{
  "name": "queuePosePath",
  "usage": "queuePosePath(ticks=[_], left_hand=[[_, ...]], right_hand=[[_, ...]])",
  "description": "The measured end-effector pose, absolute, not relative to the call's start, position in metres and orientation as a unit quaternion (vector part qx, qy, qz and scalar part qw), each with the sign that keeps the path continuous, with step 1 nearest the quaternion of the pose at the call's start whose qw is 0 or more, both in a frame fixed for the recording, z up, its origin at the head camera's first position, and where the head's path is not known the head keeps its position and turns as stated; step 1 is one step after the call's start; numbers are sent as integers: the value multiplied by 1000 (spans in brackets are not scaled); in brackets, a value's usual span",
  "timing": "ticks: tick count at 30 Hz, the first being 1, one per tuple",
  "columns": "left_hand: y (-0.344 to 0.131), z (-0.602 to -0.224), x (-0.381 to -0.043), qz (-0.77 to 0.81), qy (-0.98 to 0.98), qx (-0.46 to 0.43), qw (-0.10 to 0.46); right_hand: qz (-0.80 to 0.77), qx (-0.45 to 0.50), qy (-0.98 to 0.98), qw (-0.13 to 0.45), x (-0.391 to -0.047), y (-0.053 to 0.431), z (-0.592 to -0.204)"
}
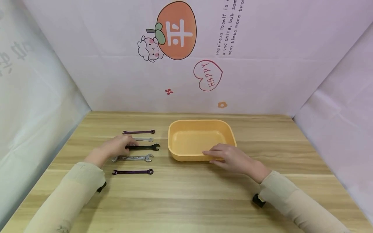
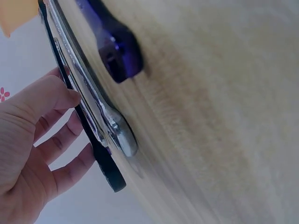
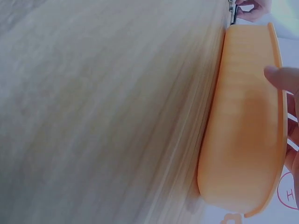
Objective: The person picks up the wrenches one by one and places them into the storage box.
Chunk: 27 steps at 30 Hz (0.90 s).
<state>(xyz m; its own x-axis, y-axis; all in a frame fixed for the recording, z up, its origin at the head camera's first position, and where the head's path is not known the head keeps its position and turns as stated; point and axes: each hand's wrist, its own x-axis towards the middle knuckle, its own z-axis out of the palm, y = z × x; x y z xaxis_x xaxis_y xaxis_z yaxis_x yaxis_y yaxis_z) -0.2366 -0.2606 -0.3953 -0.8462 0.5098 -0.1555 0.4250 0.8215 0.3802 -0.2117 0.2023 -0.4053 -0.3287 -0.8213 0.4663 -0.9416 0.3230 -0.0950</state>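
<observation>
Left of the yellow bin (image 1: 186, 158), the left hand (image 1: 118, 145) pinches the black wrench (image 1: 145, 147), flanked by two silver wrenches (image 1: 135, 158); a loose hold could let it slip, or brushing fingers could knock its neighbours askew. The right hand (image 1: 230, 158) grips the bin's near wall toward its right end, where an uneven pull might tip it.

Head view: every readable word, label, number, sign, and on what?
"Happiness itself is… a bad thing, but som… many times more tro…": back cloth, cut off.
"HAPPY": drawn heart.
"平": orange fruit drawing.
Left cloth characters: too blurred.
Larger silver wrench marking: too small.
</observation>
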Motion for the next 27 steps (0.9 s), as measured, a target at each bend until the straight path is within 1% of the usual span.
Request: queuePosePath(ticks=[6, 16, 27], left_hand=[[-263, -393, -236, 186, 946, 231, 130], [-262, -382, -235, 185, 949, 224, 127], [-262, -365, -232, 166, 955, 224, 101]], right_hand=[[181, 545, -807, 140, -210, 206, -404], [184, 523, -823, 124, -212, 215, -393], [192, 492, -836, 150, -217, 229, -390]])
